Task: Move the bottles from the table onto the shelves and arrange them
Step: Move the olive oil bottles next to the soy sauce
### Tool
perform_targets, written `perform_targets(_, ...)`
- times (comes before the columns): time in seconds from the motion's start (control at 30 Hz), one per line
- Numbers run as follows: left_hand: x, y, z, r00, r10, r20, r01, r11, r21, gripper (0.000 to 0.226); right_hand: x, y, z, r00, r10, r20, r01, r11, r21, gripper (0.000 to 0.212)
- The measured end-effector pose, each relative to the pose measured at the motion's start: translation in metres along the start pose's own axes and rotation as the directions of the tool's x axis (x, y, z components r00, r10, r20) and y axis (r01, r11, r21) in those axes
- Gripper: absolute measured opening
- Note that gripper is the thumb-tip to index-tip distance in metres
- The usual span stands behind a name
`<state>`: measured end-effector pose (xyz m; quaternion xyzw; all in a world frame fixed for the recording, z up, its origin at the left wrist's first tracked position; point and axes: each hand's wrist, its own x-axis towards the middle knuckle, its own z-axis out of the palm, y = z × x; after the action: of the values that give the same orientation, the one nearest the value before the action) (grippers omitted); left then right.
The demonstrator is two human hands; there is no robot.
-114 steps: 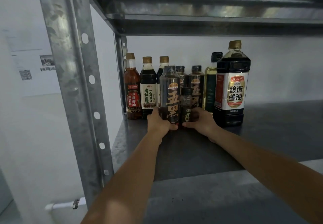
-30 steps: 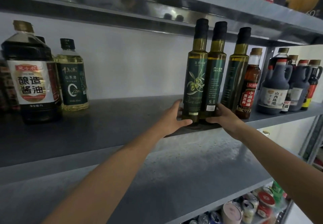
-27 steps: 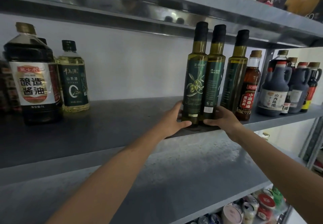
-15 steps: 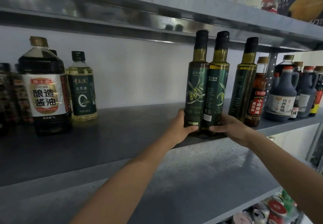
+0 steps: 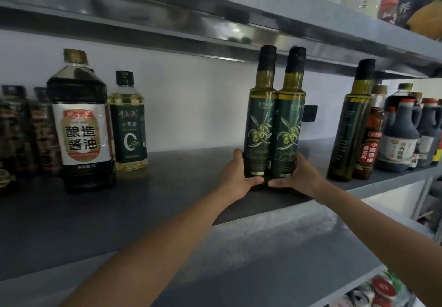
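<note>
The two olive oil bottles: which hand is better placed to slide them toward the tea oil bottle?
Probably the right hand: it cups the pair on the side away from the tea oil bottle, so it can push them there.

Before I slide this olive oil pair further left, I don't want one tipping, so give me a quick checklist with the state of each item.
1. Both hands on the pair: ok; left hand and right hand cup the bases of the two olive oil bottles.
2. Bottles upright and pressed together: ok.
3. Shelf path leftward bare: ok, up to the tea oil bottle.
4. Clearance under the upper shelf: ok, a gap shows above the caps.
5. Third olive oil bottle left clear: ok, apart on the right.
6. Bases flat on the shelf: cannot tell, hands hide them.
</note>
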<state>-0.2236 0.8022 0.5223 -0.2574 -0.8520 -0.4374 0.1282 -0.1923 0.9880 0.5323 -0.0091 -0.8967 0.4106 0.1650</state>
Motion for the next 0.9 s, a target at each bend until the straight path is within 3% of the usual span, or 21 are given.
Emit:
perform_targets(0.33,-0.024,-0.06,-0.09,0.987,-0.107,-0.119,0.12,0.988,0.101,0.056,0.022,-0.066,0.092,0.981,-0.148,0.125,0.136,0.986,0.1,0.125)
perform_targets(0.5,-0.036,-0.086,-0.125,0.969,-0.157,-0.191,0.182,0.975,0.126,0.056,0.034,-0.097,0.135,0.967,-0.192,0.167,0.169,0.975,0.143,0.105)
perform_targets(0.9,-0.053,-0.111,-0.17,0.906,-0.279,-0.318,0.323,0.941,0.095,0.063,0.042,-0.137,0.19,0.904,-0.324,0.278,0.258,0.934,0.249,0.088)
